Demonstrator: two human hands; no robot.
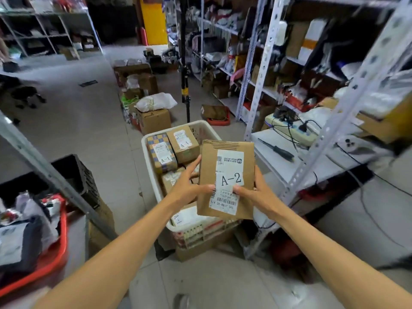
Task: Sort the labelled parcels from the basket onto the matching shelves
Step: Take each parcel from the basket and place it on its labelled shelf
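I hold a flat brown cardboard parcel with a white label reading A-2 above the white basket. My left hand grips its left edge, thumb on the front. My right hand grips its right edge, thumb on the label. In the basket lie several parcels: a checkered box and a brown box, both marked A-1, and a white one also marked A-1. Part of the basket is hidden behind the held parcel.
A white metal shelf rack stands at the right with a power strip, cables and a black tool on its lower board. A red tub of bags and a black crate sit at the left. Boxes and a tripod pole stand beyond the basket.
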